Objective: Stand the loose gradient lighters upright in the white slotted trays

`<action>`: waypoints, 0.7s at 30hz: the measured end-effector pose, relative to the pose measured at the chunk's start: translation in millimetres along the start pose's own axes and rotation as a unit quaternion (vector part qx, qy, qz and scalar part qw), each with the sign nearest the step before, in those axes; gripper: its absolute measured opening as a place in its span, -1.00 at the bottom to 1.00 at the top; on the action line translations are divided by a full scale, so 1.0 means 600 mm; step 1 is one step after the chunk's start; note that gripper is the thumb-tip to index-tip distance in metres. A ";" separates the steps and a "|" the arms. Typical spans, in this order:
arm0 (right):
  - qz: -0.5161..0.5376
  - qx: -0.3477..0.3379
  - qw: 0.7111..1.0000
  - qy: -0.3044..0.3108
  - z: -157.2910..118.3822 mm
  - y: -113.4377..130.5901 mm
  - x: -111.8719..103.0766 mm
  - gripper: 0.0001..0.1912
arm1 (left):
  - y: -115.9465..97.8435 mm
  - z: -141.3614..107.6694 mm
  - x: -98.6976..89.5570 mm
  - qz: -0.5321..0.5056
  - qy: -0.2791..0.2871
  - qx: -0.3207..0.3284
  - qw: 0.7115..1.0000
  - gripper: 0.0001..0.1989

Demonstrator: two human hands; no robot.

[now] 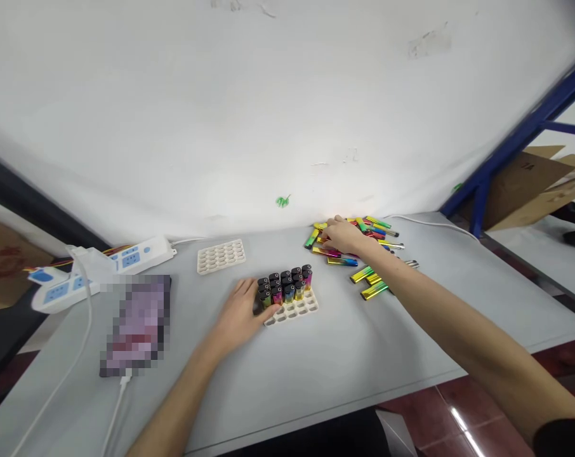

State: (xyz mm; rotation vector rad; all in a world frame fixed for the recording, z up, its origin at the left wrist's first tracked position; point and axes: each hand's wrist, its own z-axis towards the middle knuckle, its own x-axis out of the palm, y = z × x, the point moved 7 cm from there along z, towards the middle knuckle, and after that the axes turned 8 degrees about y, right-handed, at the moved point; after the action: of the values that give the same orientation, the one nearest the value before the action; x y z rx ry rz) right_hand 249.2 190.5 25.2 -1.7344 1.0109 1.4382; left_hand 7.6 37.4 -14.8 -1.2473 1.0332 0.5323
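Note:
A cream tray (299, 310) with rows of oval holes holds several upright lighters (287, 279), black-topped with shiny coloured bodies. They fill its back rows, while the holes at the front are bare. My left hand (240, 314) grips the left end of this tray, thumb along the front and fingers behind. Over a loose pile of shiny, multicoloured lighters (335, 261) near the wall, my right hand (343, 235) reaches down with its fingertips among them. Those fingertips are hidden, so whether a lighter is between them does not show.
A second cream tray (221, 256), its holes bare, lies back left. Further left are a white power strip (139, 255) and a blurred-out phone (138, 324) with a white cable (113, 409). More lighters (376, 290) lie right of the tray. A blue metal frame (482, 190) stands right.

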 end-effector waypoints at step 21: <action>0.869 -0.015 0.492 -0.058 -0.148 0.073 0.084 -0.73 | 0.004 0.002 -0.002 -0.005 -0.005 -0.007 1.000 -0.65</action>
State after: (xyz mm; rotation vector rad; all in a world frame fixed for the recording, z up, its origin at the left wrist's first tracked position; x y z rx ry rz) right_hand 258.0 85.4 -9.2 0.1456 2.9114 2.3699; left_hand 5.5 39.2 -15.3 -1.2612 1.0164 0.5391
